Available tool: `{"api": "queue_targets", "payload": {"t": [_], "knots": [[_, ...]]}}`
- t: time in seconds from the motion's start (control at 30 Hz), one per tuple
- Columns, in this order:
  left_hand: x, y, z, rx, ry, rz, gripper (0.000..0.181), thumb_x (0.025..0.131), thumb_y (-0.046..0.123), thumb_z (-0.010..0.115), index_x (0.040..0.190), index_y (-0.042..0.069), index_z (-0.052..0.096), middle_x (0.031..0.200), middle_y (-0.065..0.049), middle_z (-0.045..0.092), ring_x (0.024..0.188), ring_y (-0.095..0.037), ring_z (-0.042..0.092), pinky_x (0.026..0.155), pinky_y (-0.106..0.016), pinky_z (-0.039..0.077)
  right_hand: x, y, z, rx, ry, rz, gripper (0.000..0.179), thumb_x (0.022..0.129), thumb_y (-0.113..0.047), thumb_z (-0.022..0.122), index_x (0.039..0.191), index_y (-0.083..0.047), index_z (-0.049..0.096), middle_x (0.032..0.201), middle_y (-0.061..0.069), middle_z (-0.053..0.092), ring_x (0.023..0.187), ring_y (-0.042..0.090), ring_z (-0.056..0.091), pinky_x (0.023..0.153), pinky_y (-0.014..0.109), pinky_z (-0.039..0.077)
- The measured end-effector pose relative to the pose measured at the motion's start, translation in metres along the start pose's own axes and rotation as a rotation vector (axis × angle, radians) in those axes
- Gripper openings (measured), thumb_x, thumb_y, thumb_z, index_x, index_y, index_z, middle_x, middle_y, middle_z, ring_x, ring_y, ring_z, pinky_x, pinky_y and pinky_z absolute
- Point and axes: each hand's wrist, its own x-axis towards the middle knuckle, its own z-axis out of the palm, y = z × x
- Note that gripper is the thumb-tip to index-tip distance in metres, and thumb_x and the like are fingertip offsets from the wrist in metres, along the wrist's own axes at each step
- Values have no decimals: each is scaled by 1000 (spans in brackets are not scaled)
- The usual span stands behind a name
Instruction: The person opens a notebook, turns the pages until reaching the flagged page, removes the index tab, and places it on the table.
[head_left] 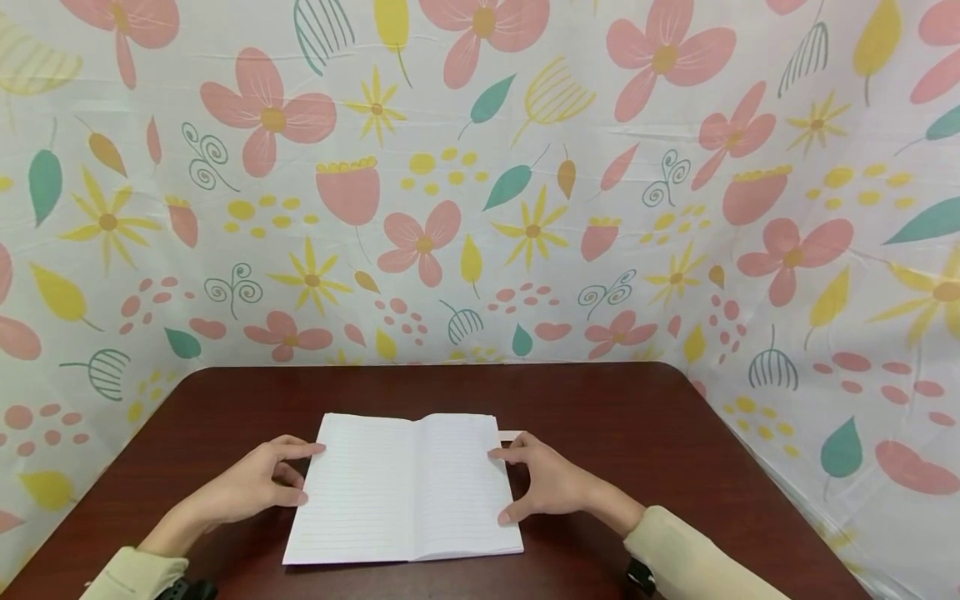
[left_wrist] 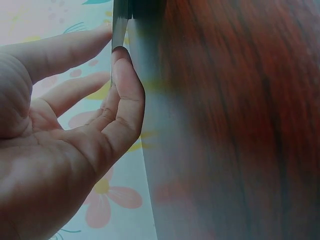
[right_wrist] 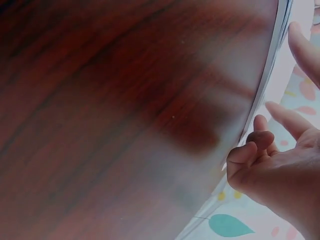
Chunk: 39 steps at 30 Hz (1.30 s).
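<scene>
One open lined notebook (head_left: 360, 492) lies between the left hand (head_left: 251, 485), pinching its left edge, and right hand (head_left: 553, 481), pinching its right.

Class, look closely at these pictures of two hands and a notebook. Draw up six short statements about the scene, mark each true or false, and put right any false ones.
1. An open notebook lies on a dark reddish-brown table. True.
2. The left hand is at the notebook's left edge. True.
3. The right hand is well away from the notebook. False: it is at the right edge.
4. Handwriting fills the notebook. False: its pages show ruled lines and no visible writing.
5. A flowered backdrop hangs behind the table. True.
6. Both hands wear gloves. False: they are bare.
</scene>
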Motion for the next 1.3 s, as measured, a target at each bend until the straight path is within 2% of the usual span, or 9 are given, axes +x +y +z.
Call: {"api": "queue_targets", "payload": {"t": [0.4,0.67,1.07,1.3], "knots": [[0,1,0,-10,-5,10,69,91,-2,79,150,-14,47,139,-32,42,99,-30,65,72,-32,57,0,-2,3,-46,2,-11,85,74,-32,98,144,-1,63,116,9,49,104,25,48,85,35,44],[1,-1,0,0,-2,8,68,91,-1,79,150,-14,47,140,-32,42,98,-28,65,72,-32,57,4,-3,7,-74,13,-22,86,74,-35,98,145,-3,63,121,9,50,106,23,50,88,36,46],[0,2,0,-13,-2,7,69,90,-3,78,150,-14,47,139,-31,42,97,-29,64,72,-32,56,13,-8,18,-63,80,-55,99,73,-38,99,153,-2,54,128,11,50,109,27,52,91,37,48],[0,3,0,-5,3,11,68,90,-3,78,150,-14,47,139,-30,42,96,-26,64,71,-32,56,23,-15,23,-116,107,-52,103,70,-39,100,154,-2,53,132,14,50,114,31,56,96,42,50]]}}
